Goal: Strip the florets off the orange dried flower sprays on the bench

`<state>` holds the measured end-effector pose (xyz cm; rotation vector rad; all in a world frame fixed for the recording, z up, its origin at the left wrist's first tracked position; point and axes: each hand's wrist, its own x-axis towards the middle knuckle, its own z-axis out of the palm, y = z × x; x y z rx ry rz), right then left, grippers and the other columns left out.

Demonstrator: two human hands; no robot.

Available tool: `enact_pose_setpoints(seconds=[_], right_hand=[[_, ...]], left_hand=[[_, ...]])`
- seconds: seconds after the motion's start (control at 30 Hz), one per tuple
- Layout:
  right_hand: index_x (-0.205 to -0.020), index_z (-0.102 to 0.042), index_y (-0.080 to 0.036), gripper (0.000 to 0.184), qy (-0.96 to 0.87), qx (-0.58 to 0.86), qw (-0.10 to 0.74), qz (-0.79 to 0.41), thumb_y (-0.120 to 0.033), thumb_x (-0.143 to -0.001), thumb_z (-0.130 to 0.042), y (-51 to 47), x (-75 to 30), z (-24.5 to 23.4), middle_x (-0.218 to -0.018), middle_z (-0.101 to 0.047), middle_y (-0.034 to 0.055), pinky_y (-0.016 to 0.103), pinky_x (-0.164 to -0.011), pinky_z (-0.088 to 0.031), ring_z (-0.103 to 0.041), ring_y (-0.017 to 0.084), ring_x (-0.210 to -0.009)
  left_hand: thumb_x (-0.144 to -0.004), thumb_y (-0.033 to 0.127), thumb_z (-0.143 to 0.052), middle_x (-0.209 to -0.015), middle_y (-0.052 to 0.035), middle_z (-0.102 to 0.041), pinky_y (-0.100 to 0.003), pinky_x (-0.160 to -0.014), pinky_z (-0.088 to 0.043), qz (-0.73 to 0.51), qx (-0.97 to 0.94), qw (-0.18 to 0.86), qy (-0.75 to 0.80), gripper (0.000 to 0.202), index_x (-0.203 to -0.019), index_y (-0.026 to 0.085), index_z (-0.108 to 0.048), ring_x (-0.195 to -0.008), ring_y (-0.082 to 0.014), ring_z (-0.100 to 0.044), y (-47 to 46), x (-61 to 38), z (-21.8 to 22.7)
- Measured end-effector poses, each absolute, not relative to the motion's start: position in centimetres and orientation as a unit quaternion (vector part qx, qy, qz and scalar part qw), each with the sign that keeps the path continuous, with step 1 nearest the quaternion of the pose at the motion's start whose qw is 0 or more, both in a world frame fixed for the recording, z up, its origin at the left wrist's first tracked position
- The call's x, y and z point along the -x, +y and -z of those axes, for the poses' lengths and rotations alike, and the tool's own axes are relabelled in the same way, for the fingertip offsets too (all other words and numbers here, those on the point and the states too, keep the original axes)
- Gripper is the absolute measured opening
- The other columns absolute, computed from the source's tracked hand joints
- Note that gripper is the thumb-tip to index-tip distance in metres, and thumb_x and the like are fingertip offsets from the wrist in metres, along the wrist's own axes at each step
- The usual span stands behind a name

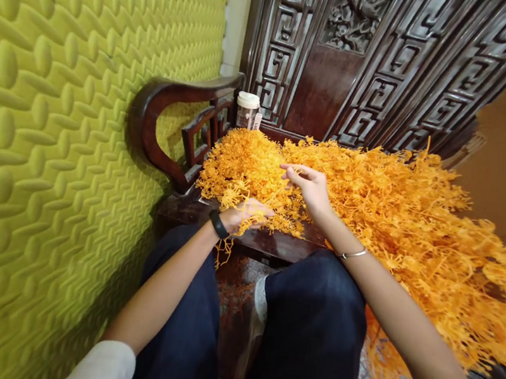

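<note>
The left hand, fingers outstretched, bears thin branching orange strands near the right hand, whose pinch I cannot tell.

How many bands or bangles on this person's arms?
2: a black band on the left wrist, a silver bangle around the right forearm. Sleeves could hide more.

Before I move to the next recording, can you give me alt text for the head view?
A seated person's left hand, with orange strands across it, and right hand, fingers bent, are at a large orange stringy heap on a dark wooden seat. Behind stand a white-lidded cup and carved backrest; a textured yellow-green wall fills the left side.
</note>
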<state>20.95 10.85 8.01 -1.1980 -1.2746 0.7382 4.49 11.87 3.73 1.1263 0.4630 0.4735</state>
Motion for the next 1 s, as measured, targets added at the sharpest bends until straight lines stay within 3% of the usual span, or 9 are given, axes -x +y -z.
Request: enact_pose_setpoints(seconds=[0.17,0.53,0.83,1.0], right_hand=[[-0.077,-0.071,-0.016,0.021,-0.507,0.529,0.619,-0.281,-0.035,-0.071,-0.063,11.0,-20.2,-8.0,-0.068,-0.064,0.0023,0.023,-0.049,-0.043,-0.049,0.009,-0.052],[-0.079,-0.073,-0.018,0.016,-0.528,0.531,0.631,-0.201,-0.028,-0.071,-0.063,11.4,-19.1,-8.0,-0.079,-0.070,0.0039,0.026,-0.057,-0.046,-0.060,0.015,-0.069],[-0.083,-0.073,-0.019,0.019,-0.539,0.540,0.624,-0.168,-0.029,-0.076,-0.058,12.7,-18.7,-7.9,-0.087,-0.070,0.0054,0.030,-0.061,-0.048,-0.062,0.017,-0.077],[-0.079,-0.073,-0.018,0.017,-0.539,0.549,0.620,-0.157,-0.028,-0.075,-0.060,14.6,-18.1,-7.8,-0.082,-0.070,0.0052,0.032,-0.066,-0.049,-0.063,0.019,-0.078]], left_hand=[[-0.061,0.030,-0.076,-0.037,0.0099,-0.027,-0.018,-0.034,-0.014,-0.232,-0.527,0.796,0.187,0.044,-0.045,0.015,-0.037,-0.033,0.0002,-0.025,11.5,-4.6,-4.3],[-0.058,0.040,-0.076,-0.040,0.0085,-0.027,-0.022,-0.036,-0.011,-0.193,-0.566,0.787,0.151,0.048,-0.045,0.017,-0.037,-0.033,-0.0006,-0.024,12.0,-3.9,-4.3],[-0.067,0.032,-0.071,-0.039,0.0087,-0.028,-0.021,-0.037,-0.014,-0.225,-0.555,0.785,0.158,0.043,-0.047,0.016,-0.037,-0.033,-0.0009,-0.025,11.8,-4.2,-4.5],[-0.071,0.030,-0.064,-0.032,0.0074,-0.029,-0.020,-0.037,-0.015,-0.230,-0.533,0.801,0.148,0.040,-0.045,0.016,-0.038,-0.029,-0.0017,-0.024,12.3,-4.0,-4.6]])
